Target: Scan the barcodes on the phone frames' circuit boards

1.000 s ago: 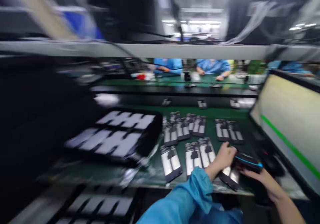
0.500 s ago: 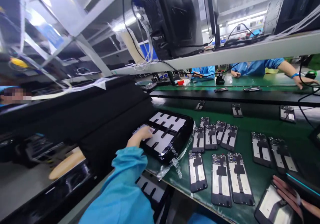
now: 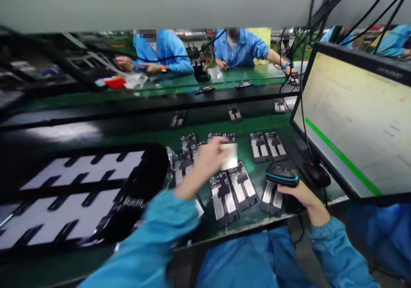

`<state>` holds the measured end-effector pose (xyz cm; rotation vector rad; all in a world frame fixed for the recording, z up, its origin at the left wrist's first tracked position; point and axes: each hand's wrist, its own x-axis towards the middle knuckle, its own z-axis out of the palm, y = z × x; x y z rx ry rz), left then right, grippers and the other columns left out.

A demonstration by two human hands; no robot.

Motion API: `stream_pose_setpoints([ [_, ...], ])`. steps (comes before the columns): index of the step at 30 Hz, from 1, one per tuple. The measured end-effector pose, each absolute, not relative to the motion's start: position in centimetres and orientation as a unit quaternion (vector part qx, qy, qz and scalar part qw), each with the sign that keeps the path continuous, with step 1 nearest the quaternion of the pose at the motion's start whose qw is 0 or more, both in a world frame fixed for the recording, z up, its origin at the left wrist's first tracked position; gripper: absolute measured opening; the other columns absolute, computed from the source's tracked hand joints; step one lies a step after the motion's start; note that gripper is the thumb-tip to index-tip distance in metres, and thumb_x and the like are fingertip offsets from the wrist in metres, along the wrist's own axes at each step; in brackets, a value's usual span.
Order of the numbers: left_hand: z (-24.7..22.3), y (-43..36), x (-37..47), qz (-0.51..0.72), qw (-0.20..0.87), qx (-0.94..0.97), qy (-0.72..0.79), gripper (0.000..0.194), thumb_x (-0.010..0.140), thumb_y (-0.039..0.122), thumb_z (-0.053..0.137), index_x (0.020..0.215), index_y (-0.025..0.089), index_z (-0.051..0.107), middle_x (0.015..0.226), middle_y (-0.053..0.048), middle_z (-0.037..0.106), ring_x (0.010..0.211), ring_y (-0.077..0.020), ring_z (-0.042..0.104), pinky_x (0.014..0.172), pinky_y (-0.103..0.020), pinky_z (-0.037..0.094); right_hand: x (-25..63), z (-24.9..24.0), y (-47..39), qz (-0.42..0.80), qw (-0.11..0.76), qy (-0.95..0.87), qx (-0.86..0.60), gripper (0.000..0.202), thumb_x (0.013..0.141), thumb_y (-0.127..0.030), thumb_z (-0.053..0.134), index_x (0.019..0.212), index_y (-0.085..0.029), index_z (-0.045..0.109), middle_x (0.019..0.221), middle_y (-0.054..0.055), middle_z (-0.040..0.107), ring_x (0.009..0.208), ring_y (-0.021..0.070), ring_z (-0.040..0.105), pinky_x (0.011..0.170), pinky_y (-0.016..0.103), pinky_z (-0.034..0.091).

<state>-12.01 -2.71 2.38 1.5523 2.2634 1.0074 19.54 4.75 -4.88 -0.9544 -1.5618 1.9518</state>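
Observation:
My left hand (image 3: 208, 157), blurred by motion, pinches a flat pale rectangular piece (image 3: 229, 156) above the rows of open phone bodies. Under and around it lie several of these phone bodies (image 3: 242, 185), with silver inner faces and dark edges. In my right hand (image 3: 297, 192) is a black handheld barcode scanner (image 3: 282, 173) with a glowing blue line. Directly beneath the scanner, one phone body (image 3: 272, 201) lies on the green bench, partly covered. To the left, a black tray (image 3: 141, 185) holds pale rectangular pieces in slots.
A lit monitor (image 3: 356, 121) stands at the right, with a black mouse (image 3: 316, 173) beside it and cables hanging above. Across the bench, a co-worker (image 3: 163, 52) and another co-worker (image 3: 239, 48) sit. A dark ledge (image 3: 144, 108) crosses behind the phones.
My left hand has left the black tray and moved right over the phone bodies, with the pale piece in it. The view has swung right, bringing the monitor into sight.

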Motion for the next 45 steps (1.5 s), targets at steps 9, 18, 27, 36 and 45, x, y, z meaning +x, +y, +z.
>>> stream_pose_setpoints([
  [9, -1.3, 0.0, -5.0, 0.407, 0.2, 0.558, 0.695, 0.034, 0.086, 0.028, 0.059, 0.118, 0.016, 0.06, 0.058, 0.005, 0.052, 0.055, -0.0128, 0.051, 0.056, -0.024, 0.037, 19.7, -4.4, 3.9, 0.722, 0.242, -0.559, -0.329, 0.04, 0.061, -0.03, 0.089, 0.098, -0.021, 0.077, 0.096, 0.004, 0.077, 0.099, 0.0274, 0.068, 0.099, 0.045, 0.047],
  [18, -4.0, -1.4, -3.5, 0.44, 0.365, 0.529, 0.627, 0.039, 0.082, 0.031, 0.066, 0.118, 0.017, 0.059, 0.098, -0.006, 0.068, 0.082, -0.0181, 0.067, 0.074, -0.029, 0.054, 20.0, -5.3, 6.1, 0.778, 0.287, -0.473, -0.297, 0.034, 0.071, -0.037, 0.082, 0.1, -0.021, 0.078, 0.113, 0.006, 0.076, 0.116, 0.0304, 0.065, 0.109, 0.046, 0.044],
  [27, -7.0, -2.9, 1.7, 0.44, 0.323, 0.596, 0.589, 0.027, 0.083, 0.025, 0.068, 0.11, 0.019, 0.066, 0.104, -0.006, 0.059, 0.091, -0.0166, 0.059, 0.082, -0.03, 0.051, 20.3, -6.1, 7.7, 0.802, 0.284, -0.425, -0.31, 0.036, 0.073, -0.034, 0.082, 0.104, -0.017, 0.077, 0.119, 0.01, 0.074, 0.123, 0.0296, 0.062, 0.113, 0.042, 0.042],
  [36, -6.7, -2.3, 1.3, 0.37, 0.223, 0.683, 0.589, 0.027, 0.083, 0.028, 0.07, 0.108, 0.02, 0.068, 0.117, -0.011, 0.059, 0.121, -0.0283, 0.052, 0.108, -0.047, 0.041, 20.0, -6.0, 8.0, 0.801, 0.281, -0.428, -0.31, 0.038, 0.071, -0.033, 0.083, 0.104, -0.016, 0.077, 0.116, 0.011, 0.075, 0.121, 0.0314, 0.063, 0.111, 0.044, 0.043],
  [45, -9.0, -7.3, 7.3, 0.354, 0.231, 0.595, 0.684, 0.076, 0.082, 0.015, 0.056, 0.151, 0.012, 0.024, 0.154, -0.025, 0.03, 0.15, -0.039, 0.018, 0.118, -0.063, 0.021, 23.5, -5.0, 2.3, 0.748, 0.381, -0.389, -0.38, 0.031, 0.069, -0.028, 0.085, 0.099, -0.023, 0.078, 0.108, 0.004, 0.078, 0.116, 0.0322, 0.065, 0.112, 0.051, 0.04],
])
